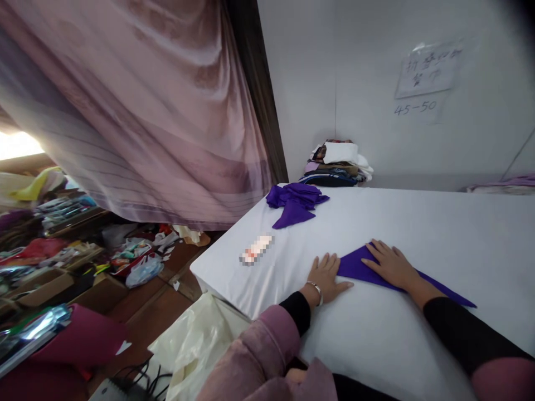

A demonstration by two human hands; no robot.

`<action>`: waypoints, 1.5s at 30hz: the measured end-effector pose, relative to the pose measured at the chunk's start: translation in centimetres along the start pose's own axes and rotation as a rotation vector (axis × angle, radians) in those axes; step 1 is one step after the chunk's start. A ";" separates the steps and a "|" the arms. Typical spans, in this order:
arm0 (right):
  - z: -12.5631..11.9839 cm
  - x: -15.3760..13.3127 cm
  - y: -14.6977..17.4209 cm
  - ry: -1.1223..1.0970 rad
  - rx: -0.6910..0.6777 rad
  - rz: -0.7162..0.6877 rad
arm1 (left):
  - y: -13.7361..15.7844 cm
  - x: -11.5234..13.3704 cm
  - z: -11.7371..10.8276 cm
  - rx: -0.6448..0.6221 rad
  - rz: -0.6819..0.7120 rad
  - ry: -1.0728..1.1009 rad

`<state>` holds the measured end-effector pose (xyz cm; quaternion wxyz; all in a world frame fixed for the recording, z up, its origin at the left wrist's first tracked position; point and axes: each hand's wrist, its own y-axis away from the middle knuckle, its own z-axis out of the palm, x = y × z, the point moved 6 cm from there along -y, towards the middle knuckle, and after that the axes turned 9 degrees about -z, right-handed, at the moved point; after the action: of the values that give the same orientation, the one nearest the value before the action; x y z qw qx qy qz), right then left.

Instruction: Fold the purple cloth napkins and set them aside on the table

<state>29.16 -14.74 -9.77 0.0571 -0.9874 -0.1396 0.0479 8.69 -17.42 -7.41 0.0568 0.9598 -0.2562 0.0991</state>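
A purple cloth, folded into a long triangle, lies flat on the white-covered table. My left hand, with a bracelet at the wrist, rests at the cloth's left end, fingers stretched out. Across the middle of the cloth lies my right hand, palm down with fingers spread. The cloth's thin right tip runs out from under my right forearm. Farther back, toward the table's left corner, sits a crumpled heap of purple cloth.
A pixelated object lies near the table's left edge. Behind the table, folded clothes are stacked against the wall. A pink curtain hangs at left, above boxes and bags on the floor. A plastic bag stands beside the table.
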 end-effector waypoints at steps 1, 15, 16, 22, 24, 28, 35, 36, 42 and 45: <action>-0.1 0.0 0.0 -0.004 -0.005 0.005 | 0.3 -0.8 -0.1 -0.003 -0.027 -0.007; -0.9 -0.3 -0.1 -0.038 -0.033 -0.003 | -2.7 4.7 -1.9 0.113 0.087 -0.001; -0.9 -0.3 -0.1 -0.031 -0.032 -0.015 | -3.4 5.7 -1.5 0.103 0.123 -0.001; -0.9 -0.4 0.1 -0.011 -0.035 -0.048 | -6.2 6.8 0.9 0.019 0.116 -0.004; -1.1 -0.3 0.0 -0.023 -0.045 -0.025 | -6.3 6.5 1.3 0.020 0.105 -0.002; -1.7 -0.2 -0.4 -0.118 -0.101 0.056 | -6.3 6.2 1.7 0.018 0.101 -0.007; -3.6 -3.2 0.0 -0.168 0.044 0.064 | -6.4 6.6 1.3 -0.006 0.099 -0.050; -3.6 -3.6 0.2 -0.176 0.048 0.050 | -6.3 6.7 1.1 -0.009 0.100 -0.062; -2.8 -2.2 1.8 -0.147 0.020 0.105 | -6.5 6.6 1.2 -0.044 0.068 -0.096; -2.8 -0.2 3.2 -0.100 0.035 0.137 | -6.6 6.6 1.3 -0.023 0.079 -0.105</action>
<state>30.19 -18.13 -7.37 0.0642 -0.9898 -0.0737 0.1035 17.80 -15.14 -7.58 0.0501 0.9522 -0.2975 0.0480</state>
